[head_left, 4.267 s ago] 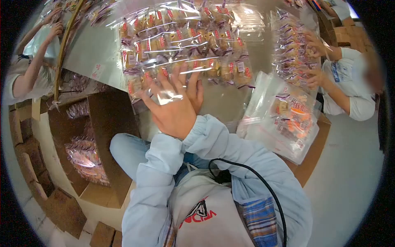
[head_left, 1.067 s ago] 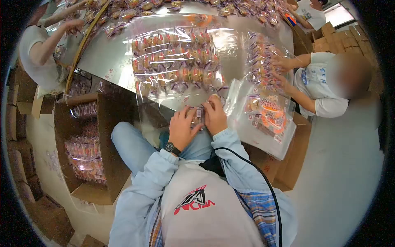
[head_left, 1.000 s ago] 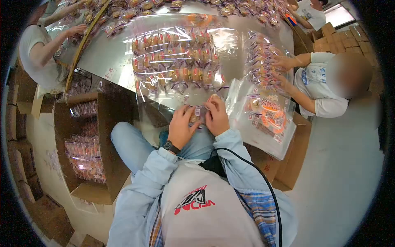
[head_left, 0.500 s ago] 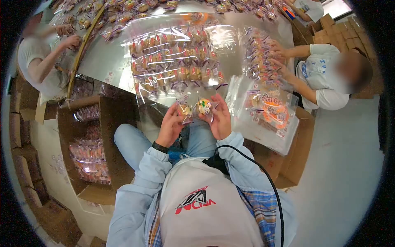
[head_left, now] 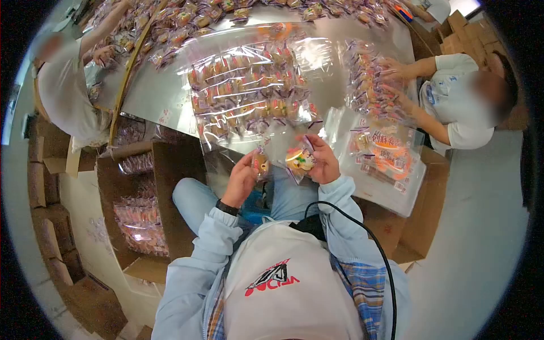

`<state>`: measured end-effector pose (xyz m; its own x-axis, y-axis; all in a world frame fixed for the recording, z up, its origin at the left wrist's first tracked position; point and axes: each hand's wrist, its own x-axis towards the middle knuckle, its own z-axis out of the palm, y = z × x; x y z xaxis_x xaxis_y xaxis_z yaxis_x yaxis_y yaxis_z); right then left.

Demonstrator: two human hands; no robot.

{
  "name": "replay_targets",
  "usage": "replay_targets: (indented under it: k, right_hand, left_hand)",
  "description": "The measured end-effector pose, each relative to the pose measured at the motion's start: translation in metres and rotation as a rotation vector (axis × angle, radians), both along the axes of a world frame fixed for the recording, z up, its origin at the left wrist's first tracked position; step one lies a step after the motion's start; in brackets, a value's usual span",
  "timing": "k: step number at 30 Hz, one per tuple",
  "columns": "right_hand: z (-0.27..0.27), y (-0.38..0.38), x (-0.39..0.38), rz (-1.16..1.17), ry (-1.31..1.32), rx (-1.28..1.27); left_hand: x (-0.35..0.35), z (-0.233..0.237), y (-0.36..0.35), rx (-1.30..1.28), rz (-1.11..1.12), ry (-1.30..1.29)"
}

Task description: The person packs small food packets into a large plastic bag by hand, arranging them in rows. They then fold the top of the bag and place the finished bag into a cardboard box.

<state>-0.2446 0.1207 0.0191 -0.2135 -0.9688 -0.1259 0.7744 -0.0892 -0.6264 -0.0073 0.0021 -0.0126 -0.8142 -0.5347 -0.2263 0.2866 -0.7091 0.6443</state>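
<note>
My left hand [head_left: 242, 180] is closed on a small wrapped cake [head_left: 260, 163] in clear film, held upright by its edge. In my right hand [head_left: 324, 161] is a second wrapped cake [head_left: 300, 159], pale with green and orange marks, gripped by the wrapper's right side and tilted. Both packets are above my lap, a short gap apart. Just beyond them, a large clear plastic bag [head_left: 272, 129] lies on the metal table [head_left: 164, 93], its open end toward me. Rows of wrapped cakes [head_left: 246, 85] fill the bag.
Flat printed plastic bags [head_left: 391, 164] are stacked at right. A cardboard box [head_left: 184, 187] with filled bags stands at left. Co-workers flank the table; the right one's hands [head_left: 399, 85] touch another filled bag [head_left: 365, 79]. Loose wrapped cakes [head_left: 198, 17] cover the far end.
My hands have moved slightly apart, and the right-hand cake has turned and tilted. The view has shifted a little left, so the scene sits farther right. The left co-worker's arm now reaches farther forward.
</note>
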Motion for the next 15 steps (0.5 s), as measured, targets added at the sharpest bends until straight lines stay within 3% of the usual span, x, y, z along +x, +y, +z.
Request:
replay_targets:
  k: [1, 4, 6, 9, 13, 15]
  right_hand:
    - [0.0, -0.001, -0.001, 0.09, -0.137, -0.041]
    - [-0.013, -0.019, 0.027, 0.003, 0.208, 0.088]
    - [-0.014, -0.026, 0.037, -0.067, 0.43, 0.127]
    - [0.0, -0.023, 0.036, -0.184, 1.349, 0.13]
    - [0.031, -0.023, 0.049, -0.075, 1.603, 0.088]
    - [0.031, -0.02, 0.054, -0.008, 1.414, 0.006]
  left_hand:
    - [-0.003, 0.005, 0.002, 0.076, -0.032, 0.038]
    - [-0.018, 0.051, 0.021, 0.35, -0.065, 0.074]
    - [-0.018, 0.044, 0.021, 0.286, -0.058, 0.066]
    - [-0.016, 0.041, 0.01, 0.169, -0.077, 0.0]
    - [-0.023, 0.04, 0.003, 0.166, 0.006, -0.084]
    - [-0.026, 0.042, 0.003, 0.143, 0.067, -0.199]
